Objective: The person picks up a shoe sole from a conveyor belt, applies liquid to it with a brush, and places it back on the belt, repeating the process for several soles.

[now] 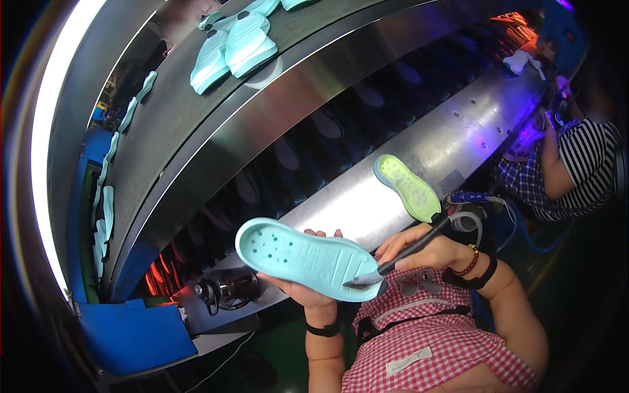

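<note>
While the long curved steel counter (pixel 419 147) swept across in front of us, with pale soles (pixel 232 46) lying on its upper belt, we held a turquoise sole (pixel 308 259) underside up above our lap. Our left hand (pixel 304 288) cupped it from beneath, fingers curled round its edge. Our right hand (pixel 426 249) was closed on a black-handled brush (pixel 409 252), its tip touching the sole's heel end. We judged the brushing only begun. A yellow-green sole (pixel 409 187) lay on the counter.
</note>
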### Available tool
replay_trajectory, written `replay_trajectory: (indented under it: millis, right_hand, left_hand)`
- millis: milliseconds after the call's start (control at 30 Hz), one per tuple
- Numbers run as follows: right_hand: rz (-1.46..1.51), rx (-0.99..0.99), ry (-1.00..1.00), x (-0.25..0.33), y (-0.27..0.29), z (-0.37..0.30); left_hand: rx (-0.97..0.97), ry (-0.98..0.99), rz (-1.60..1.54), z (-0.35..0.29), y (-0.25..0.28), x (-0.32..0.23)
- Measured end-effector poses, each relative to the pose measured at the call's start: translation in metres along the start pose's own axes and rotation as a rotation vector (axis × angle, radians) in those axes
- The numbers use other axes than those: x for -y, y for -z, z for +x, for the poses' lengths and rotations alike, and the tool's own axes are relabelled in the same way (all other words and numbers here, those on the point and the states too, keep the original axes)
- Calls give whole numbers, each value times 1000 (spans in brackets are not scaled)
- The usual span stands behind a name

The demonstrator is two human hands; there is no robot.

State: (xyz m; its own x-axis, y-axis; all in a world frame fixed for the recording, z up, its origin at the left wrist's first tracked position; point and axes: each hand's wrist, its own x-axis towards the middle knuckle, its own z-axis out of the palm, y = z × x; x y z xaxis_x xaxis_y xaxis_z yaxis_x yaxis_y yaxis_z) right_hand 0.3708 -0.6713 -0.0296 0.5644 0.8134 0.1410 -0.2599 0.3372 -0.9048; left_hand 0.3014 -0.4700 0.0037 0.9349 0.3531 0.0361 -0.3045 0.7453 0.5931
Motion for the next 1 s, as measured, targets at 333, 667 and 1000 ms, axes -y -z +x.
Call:
replay_trajectory:
  millis: [333, 667, 1000]
  right_hand:
    - [-137, -49, 110, 0, -24, -1]
    - [-329, -56, 80, 21, -1, 22]
    - [-476, 428, 311, 33, -14, 7]
  left_hand:
    - [20, 140, -170, -24, 13, 26]
    - [-2, 166, 15, -15, 12, 21]
    - [16, 398, -125, -1, 21, 5]
